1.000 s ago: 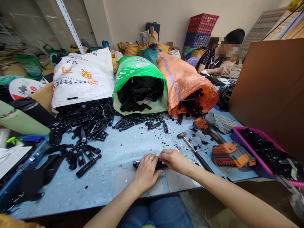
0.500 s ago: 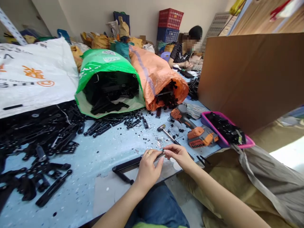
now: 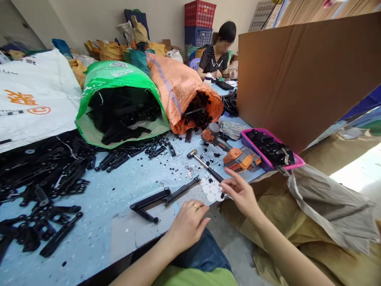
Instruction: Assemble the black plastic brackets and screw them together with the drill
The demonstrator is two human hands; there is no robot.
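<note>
A long black plastic assembly (image 3: 163, 197) lies flat on the blue table (image 3: 125, 186) near its front edge. My left hand (image 3: 187, 224), with a ring on one finger, rests at the table edge just right of it, fingers loosely curled and empty. My right hand (image 3: 239, 192) hovers off the table's corner, fingers spread and holding nothing, close to several white round stickers (image 3: 210, 190) and the handle of a small hammer (image 3: 205, 165).
An orange cordless drill (image 3: 235, 153) lies beside a pink tray (image 3: 297, 162) of black parts. White (image 3: 35, 95), green (image 3: 119, 75) and orange (image 3: 178, 87) sacks spill black parts over the table. A large cardboard sheet (image 3: 297, 71) stands at right. Another person (image 3: 218, 55) sits behind.
Both hands have let go of the black assembly, which now lies on the table. My right hand moved right toward the hammer and drill; the camera swung right.
</note>
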